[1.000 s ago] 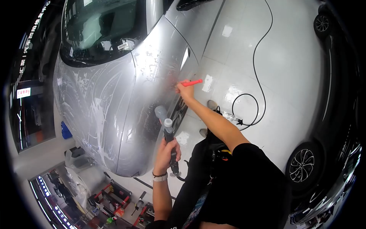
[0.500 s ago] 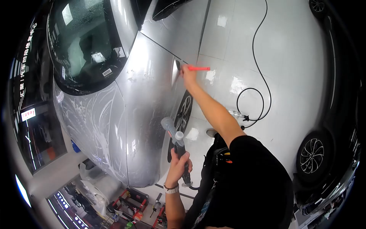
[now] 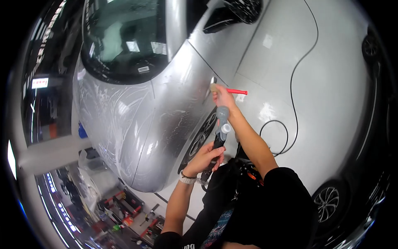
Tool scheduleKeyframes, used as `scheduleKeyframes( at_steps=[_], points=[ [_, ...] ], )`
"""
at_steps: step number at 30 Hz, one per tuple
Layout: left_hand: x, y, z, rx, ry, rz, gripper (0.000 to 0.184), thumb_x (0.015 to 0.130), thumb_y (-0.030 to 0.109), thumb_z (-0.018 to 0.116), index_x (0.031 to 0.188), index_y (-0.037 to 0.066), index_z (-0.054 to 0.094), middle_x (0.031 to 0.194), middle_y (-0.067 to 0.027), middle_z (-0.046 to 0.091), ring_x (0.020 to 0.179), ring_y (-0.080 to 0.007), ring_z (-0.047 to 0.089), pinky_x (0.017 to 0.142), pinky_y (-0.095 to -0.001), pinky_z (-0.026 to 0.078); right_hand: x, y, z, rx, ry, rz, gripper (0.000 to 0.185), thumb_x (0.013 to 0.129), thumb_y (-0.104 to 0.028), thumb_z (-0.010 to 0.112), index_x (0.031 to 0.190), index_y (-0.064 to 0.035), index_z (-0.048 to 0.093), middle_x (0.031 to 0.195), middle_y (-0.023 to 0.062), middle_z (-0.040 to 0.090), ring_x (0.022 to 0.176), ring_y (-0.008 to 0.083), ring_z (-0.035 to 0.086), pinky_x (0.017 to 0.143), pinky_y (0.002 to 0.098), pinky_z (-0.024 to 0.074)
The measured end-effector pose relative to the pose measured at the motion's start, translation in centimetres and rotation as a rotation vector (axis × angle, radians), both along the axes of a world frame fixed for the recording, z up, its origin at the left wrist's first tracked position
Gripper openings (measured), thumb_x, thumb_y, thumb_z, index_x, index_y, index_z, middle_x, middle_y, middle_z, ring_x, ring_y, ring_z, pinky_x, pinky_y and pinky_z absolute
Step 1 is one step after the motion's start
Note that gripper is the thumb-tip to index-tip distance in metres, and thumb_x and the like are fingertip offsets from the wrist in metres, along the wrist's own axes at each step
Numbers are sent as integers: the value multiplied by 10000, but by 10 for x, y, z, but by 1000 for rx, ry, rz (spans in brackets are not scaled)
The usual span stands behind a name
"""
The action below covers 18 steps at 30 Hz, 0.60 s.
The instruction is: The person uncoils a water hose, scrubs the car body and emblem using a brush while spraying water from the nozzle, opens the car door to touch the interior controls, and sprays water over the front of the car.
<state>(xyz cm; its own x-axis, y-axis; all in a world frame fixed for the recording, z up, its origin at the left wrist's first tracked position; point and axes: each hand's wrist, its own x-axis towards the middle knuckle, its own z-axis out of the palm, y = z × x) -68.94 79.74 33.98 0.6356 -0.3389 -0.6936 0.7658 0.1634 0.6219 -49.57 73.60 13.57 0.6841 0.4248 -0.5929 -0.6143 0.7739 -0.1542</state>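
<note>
My left hand [image 3: 205, 158], with a pale watch on its wrist, is wrapped round the black grip of a sprayer [image 3: 221, 124] with a grey head. The sprayer points up toward my other forearm, beside the front wheel of a silver car [image 3: 166, 108]. My right hand [image 3: 223, 98] is closed on a red-handled tool [image 3: 237, 91], whose handle sticks out to the right. The tool's pale end lies at the car's front fender, near a small side trim [image 3: 213, 80]. Wet, wrinkled streaks cover the hood [image 3: 120, 112].
A black hose [image 3: 292, 89] loops on the light floor [image 3: 323, 108] at the right. Beyond it stands a dark car [image 3: 362, 145]. At the lower left are red-edged tool trays [image 3: 124, 203] and a plastic-wrapped roll [image 3: 97, 176]. A black side mirror [image 3: 232, 16] juts out above.
The view has shifted. My left hand has brought the sprayer up and right, close to my right forearm. My right hand, still on the red-handled tool, is now by the fender trim.
</note>
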Motion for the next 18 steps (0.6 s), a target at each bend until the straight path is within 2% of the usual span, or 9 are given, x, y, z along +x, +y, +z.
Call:
scheduleKeyframes(
  at_steps=[3, 4, 6, 7, 9, 10, 12, 15, 18],
  points=[
    [-10, 20, 30, -51, -100, 84, 281, 999, 250, 526, 1121, -3, 515, 729, -86, 596, 465, -123, 513, 439, -248, 417, 15, 11, 81, -380, -472, 103, 160, 881, -161, 683, 1004, -64, 647, 867, 24, 657, 767, 116, 601, 640, 274, 473],
    [-16, 27, 40, -35, -150, 150, 307, 992, 264, 527, 1126, -12, 516, 721, -93, 593, 443, -127, 502, 435, -247, 416, 24, 25, 89, -373, -505, 130, 160, 881, -161, 683, 1004, -64, 647, 867, 24, 657, 767, 116, 601, 640, 274, 473],
    [-30, 43, 62, -46, -237, 307, 265, 998, 245, 531, 1109, 6, 513, 729, -72, 587, 476, -123, 516, 436, -243, 416, 51, 60, 104, -770, -910, 172, 160, 825, -152, 702, 942, -52, 658, 872, 78, 665, 794, 187, 638, 682, 321, 497],
    [-40, 52, 67, -32, -272, 390, 290, 999, 266, 525, 1116, 1, 515, 729, -79, 588, 470, -125, 514, 432, -245, 418, 63, 75, 111, -763, -940, 187, 160, 825, -152, 702, 942, -52, 658, 872, 78, 665, 794, 187, 638, 682, 321, 497],
    [-62, 67, 72, -33, -341, 544, 338, 1001, 303, 516, 1117, -14, 518, 702, -85, 583, 429, -128, 494, 403, -254, 410, 76, 100, 130, -1120, -1262, 6, 190, 765, -152, 709, 906, -36, 655, 866, 142, 654, 813, 292, 652, 742, 387, 508],
    [-74, 74, 74, -46, -356, 621, 350, 1002, 311, 512, 1115, -20, 518, 692, -87, 581, 412, -129, 483, 394, -257, 407, 74, 109, 140, -1153, -1208, -30, 223, 751, -165, 702, 919, -28, 648, 888, 176, 618, 854, 369, 633, 768, 443, 500],
    [-102, 84, 73, -63, -337, 744, 373, 1009, 333, 491, 1099, -28, 522, 666, -87, 570, 394, -127, 460, 371, -254, 392, 61, 123, 153, -1302, -1266, 34, 197, 777, -178, 689, 899, -31, 641, 912, 177, 587, 848, 379, 623, 762, 461, 490],
    [-149, 88, 70, -92, -327, 854, 377, 1014, 333, 480, 1101, -31, 524, 662, -88, 563, 392, -123, 452, 362, -244, 376, 3, 145, 152, -1233, -1277, 213, 188, 794, -189, 680, 868, -26, 621, 913, 189, 564, 821, 394, 611, 754, 475, 481],
    [-188, 87, 64, -217, -278, 962, 381, 1019, 331, 469, 1110, -35, 524, 658, -90, 555, 385, -113, 430, 358, -235, 358, -73, 166, 138, -1132, -1501, 239, 159, 795, -152, 698, 859, -34, 613, 872, 175, 561, 794, 370, 615, 690, 449, 503]
  ],
)
